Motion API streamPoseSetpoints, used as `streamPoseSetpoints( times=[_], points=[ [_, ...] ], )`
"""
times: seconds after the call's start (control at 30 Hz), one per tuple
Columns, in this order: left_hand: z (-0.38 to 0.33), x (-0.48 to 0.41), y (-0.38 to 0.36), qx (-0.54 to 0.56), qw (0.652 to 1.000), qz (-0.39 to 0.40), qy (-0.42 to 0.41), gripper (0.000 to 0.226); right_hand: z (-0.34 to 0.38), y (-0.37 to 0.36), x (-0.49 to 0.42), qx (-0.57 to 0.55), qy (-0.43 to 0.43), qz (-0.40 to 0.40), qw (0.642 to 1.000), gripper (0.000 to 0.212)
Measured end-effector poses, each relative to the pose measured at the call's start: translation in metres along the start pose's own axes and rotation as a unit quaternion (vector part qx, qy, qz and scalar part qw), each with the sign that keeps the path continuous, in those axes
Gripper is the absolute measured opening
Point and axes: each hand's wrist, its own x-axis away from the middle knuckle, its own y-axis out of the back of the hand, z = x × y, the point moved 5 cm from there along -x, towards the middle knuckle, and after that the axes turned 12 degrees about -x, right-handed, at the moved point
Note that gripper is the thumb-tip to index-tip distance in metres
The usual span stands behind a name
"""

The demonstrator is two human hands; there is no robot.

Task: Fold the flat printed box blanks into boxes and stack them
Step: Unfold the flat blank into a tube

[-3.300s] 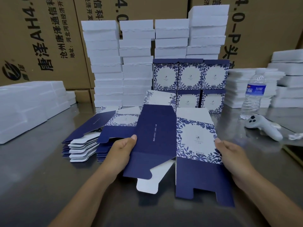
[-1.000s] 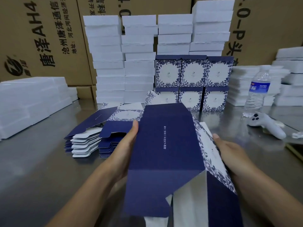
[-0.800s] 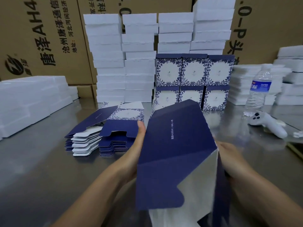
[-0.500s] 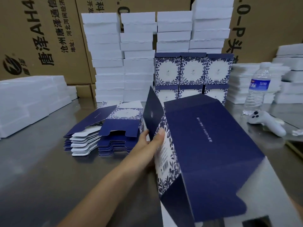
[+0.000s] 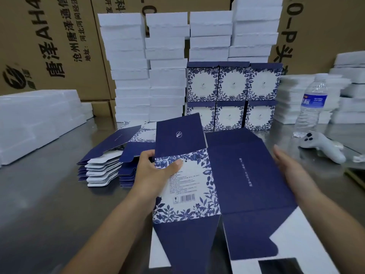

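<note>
I hold a navy and floral box blank (image 5: 213, 180) in front of me, its barcode panel and a plain navy panel facing up. My left hand (image 5: 156, 171) grips its left edge, thumb on the floral panel. My right hand (image 5: 290, 167) rests flat, fingers straight, against the navy panel's right edge. A pile of flat blanks (image 5: 110, 161) lies to the left on the steel table (image 5: 39, 194). Several finished floral boxes (image 5: 233, 95) stand stacked in two rows behind.
Tall stacks of white foam trays (image 5: 146, 66) rise at the back, with more foam trays at the left (image 5: 35, 119) and right (image 5: 347, 95). A water bottle (image 5: 312, 105) and a white controller (image 5: 324, 147) sit at the right. Brown cartons (image 5: 49, 42) form the back wall.
The blank was opened from flat into a tube and turned over; the barcode floral panel now faces up. My right hand came back into view at the blank's right edge.
</note>
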Motion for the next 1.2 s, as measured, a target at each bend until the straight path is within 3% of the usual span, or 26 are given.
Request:
streamPoseSetpoints(
  times=[0.1,0.27,0.47,0.57,0.63,0.83,1.03,1.2],
  points=[
    [-0.002,-0.003,0.002,-0.049,0.998,-0.006,-0.048,0.056,-0.003,0.001,-0.001,0.051,0.016,-0.017,0.998,0.049],
    [-0.004,-0.002,-0.003,-0.094,0.992,0.001,-0.085,0.052,-0.005,0.006,0.003,0.219,0.109,-0.083,0.966,0.041],
    [-0.006,0.0,-0.003,-0.061,0.998,0.012,-0.029,0.011,0.001,0.01,0.002,0.19,0.142,-0.101,0.966,0.034],
    [0.0,-0.003,-0.005,-0.082,0.996,0.036,-0.006,0.042,0.005,0.012,0.002,0.186,0.161,-0.108,0.963,0.041],
    [0.0,-0.001,-0.006,-0.091,0.995,0.039,-0.03,0.05,0.006,0.012,0.001,0.19,0.166,-0.106,0.962,0.044],
    [-0.01,0.0,0.003,-0.173,0.974,-0.043,-0.136,0.041,-0.002,0.016,-0.007,0.205,0.16,-0.095,0.961,0.038],
    [-0.01,-0.005,0.015,-0.158,0.975,-0.104,-0.115,0.041,-0.006,0.012,-0.01,0.255,0.171,-0.067,0.949,0.044],
    [-0.006,-0.005,0.011,-0.127,0.985,-0.072,-0.092,0.042,0.005,0.014,-0.009,0.325,0.221,-0.09,0.915,0.039]
  ],
)
